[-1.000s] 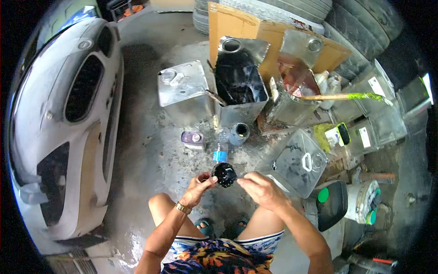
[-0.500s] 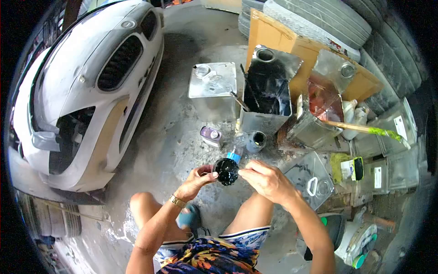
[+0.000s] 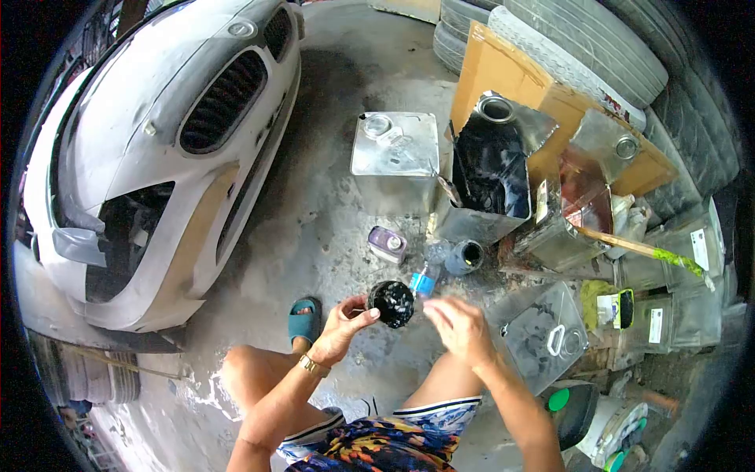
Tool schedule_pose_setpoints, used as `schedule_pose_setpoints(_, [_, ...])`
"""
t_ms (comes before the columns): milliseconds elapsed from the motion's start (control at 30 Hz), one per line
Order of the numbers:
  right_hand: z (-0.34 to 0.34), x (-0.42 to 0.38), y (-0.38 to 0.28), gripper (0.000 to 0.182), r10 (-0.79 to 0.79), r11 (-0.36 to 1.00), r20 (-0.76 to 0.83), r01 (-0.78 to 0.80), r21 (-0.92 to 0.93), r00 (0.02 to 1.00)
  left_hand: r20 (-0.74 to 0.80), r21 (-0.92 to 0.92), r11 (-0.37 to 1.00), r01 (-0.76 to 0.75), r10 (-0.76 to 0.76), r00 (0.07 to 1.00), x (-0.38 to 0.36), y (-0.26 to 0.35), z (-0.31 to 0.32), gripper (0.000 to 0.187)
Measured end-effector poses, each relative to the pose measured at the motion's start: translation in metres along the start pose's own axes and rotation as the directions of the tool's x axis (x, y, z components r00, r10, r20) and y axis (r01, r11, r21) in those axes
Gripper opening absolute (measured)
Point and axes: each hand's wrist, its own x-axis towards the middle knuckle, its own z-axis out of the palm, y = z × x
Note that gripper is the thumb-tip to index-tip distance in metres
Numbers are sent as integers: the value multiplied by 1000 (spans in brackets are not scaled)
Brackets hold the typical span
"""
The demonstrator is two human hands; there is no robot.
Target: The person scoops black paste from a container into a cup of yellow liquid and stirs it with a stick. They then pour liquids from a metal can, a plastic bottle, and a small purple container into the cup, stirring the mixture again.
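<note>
My left hand [image 3: 351, 324] is wrapped round the side of a small cup [image 3: 376, 296] with glossy black contents that fill its mouth. Just right of the cup, my right hand [image 3: 460, 329] is held with its fingers loosely stretched and a little blurred; nothing shows in it. Beyond the hands lies a clear bottle with a blue label [image 3: 422, 283]. A dark-stained round container [image 3: 464, 257] stands beside the bottle. Farther left is a small purple and white can [image 3: 387, 245].
A white car bumper [image 3: 149, 141] fills the left side. Metal tins stand ahead: a closed one [image 3: 395, 149], one blackened inside [image 3: 491, 169] and one reddish inside [image 3: 586, 189] with a green-tipped stick [image 3: 657, 252]. Cardboard [image 3: 503, 67] and tyres [image 3: 586, 43] are behind.
My right hand has drawn away from the cup, and its fingers have loosened. My left hand still holds the cup. The view has shifted, and a sandalled foot now shows farther forward.
</note>
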Motion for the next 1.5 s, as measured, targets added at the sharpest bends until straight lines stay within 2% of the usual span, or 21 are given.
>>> schedule_pose_setpoints(67, [12, -7, -12, 7, -55, 998, 104, 56, -13, 993, -32, -11, 1000, 7, -7, 999, 1, -4, -9, 52])
schedule_pose_setpoints(100, [15, 2, -20, 9, -120, 991, 112, 126, -52, 986, -6, -31, 999, 7, -7, 1000, 2, -5, -11, 49])
schedule_pose_setpoints(200, [20, 27, -23, 14, -151, 978, 64, 159, -135, 986, -27, -104, 994, -24, 22, 999, 0, -16, -15, 46])
schedule_pose_setpoints(333, [25, 12, -39, 14, -96, 979, 166, 123, -161, 981, -70, -108, 994, -26, 19, 997, 5, -28, -23, 50])
schedule_pose_setpoints(400, [31, 25, -35, 13, -127, 977, 171, 154, -151, 977, -69, -129, 991, -18, 9, 998, 2, -32, -20, 51])
schedule_pose_setpoints(467, [35, 40, -25, 13, -198, 966, 102, 212, -145, 975, -82, -139, 990, -25, 14, 997, 0, -31, -21, 53])
schedule_pose_setpoints(500, [31, 38, -27, 14, -134, 973, 118, 153, -171, 984, -100, -176, 984, -33, 15, 995, 0, -30, -23, 54])
schedule_pose_setpoints(533, [28, 32, -27, 14, -143, 962, 110, 165, -217, 984, -119, -214, 976, -42, 16, 993, -1, -28, -26, 55])
schedule_pose_setpoints(600, [39, 19, -35, 15, -83, 990, 113, 96, -107, 990, -120, -198, 979, -39, 15, 993, -1, -29, -29, 55])
schedule_pose_setpoints(667, [51, 31, -38, 14, -141, 981, 174, 161, -106, 975, -106, -183, 983, -19, 0, 994, -2, -34, -25, 56])
schedule_pose_setpoints(733, [52, 44, -30, 8, -84, 990, 164, 101, -98, 983, -100, -194, 981, -13, -7, 995, -4, -34, -27, 58])
schedule_pose_setpoints(767, [49, 41, -27, 10, -40, 993, 130, 54, -101, 991, -109, -195, 981, -18, -3, 994, -4, -33, -31, 58])
schedule_pose_setpoints(800, [46, 34, -19, 13, -102, 982, 93, 115, -149, 990, -130, -193, 981, -33, 8, 992, -2, -34, -33, 59])
schedule_pose_setpoints(867, [46, 16, -27, 16, -33, 994, 106, 44, -101, 994, -151, -204, 978, -48, 17, 988, 0, -36, -34, 60])
schedule_pose_setpoints(1067, [24, 33, -65, 16, -48, 992, 116, 60, -108, 992, -145, -218, 976, -14, -18, 989, -1, -35, -36, 62])
schedule_pose_setpoints(1133, [41, 30, -50, 16, -98, 981, 93, 111, -156, 991, -113, -219, 975, -26, 1, 994, -5, -30, -34, 62])
schedule_pose_setpoints(1200, [52, 32, -40, 14, -119, 972, 219, 159, -173, 968, -124, -211, 977, -23, -3, 992, -3, -36, -34, 62])
schedule_pose_setpoints(1233, [49, 34, -41, 14, -135, 977, 198, 164, -135, 971, -148, -204, 979, -24, -6, 989, -2, -38, -35, 62])
schedule_pose_setpoints(1400, [32, 36, -55, 14, -74, 980, 179, 105, -169, 981, -123, -242, 970, -24, -6, 992, 1, -37, -40, 63])
schedule_pose_setpoints(1467, [45, 37, -42, 15, -138, 966, 277, 190, -172, 951, -109, -241, 970, -32, 6, 994, 0, -39, -37, 62])
schedule_pose_setpoints(1500, [42, 42, -47, 15, -157, 965, 250, 203, -168, 955, -112, -251, 968, -23, -6, 994, 0, -37, -36, 62])
